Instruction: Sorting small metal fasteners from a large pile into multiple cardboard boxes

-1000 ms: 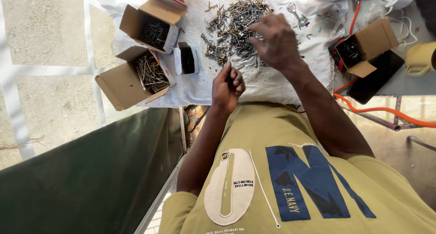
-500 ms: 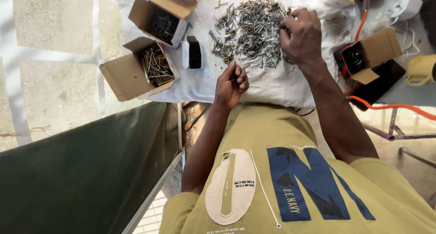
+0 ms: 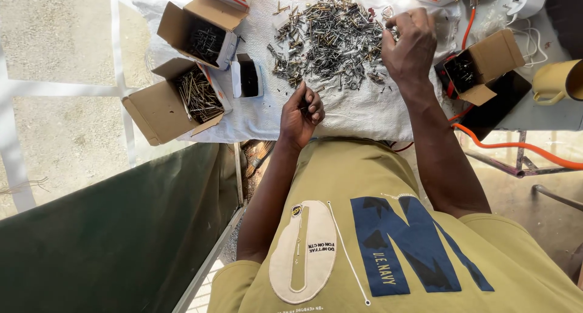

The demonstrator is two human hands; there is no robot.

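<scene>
A heap of mixed metal screws and nails (image 3: 331,42) lies on a white cloth (image 3: 358,109) over the table. My right hand (image 3: 410,45) rests palm down on the right edge of the heap, fingers curled into the screws. My left hand (image 3: 302,112) sits near the table's front edge, just below the heap, fingers curled around a few small dark screws. What exactly the right fingertips pinch is hidden.
Open cardboard boxes of nails (image 3: 182,97) and screws (image 3: 203,30) stand at the left, with a small white box (image 3: 248,76) beside them. Another open box (image 3: 477,67) sits at the right, near an orange cable (image 3: 516,146), a yellow mug (image 3: 559,82) and a white plug (image 3: 525,0).
My right hand has shifted to the right edge of the heap. My left hand stays curled near the front edge; the view has tilted so the table sits lower in frame.
</scene>
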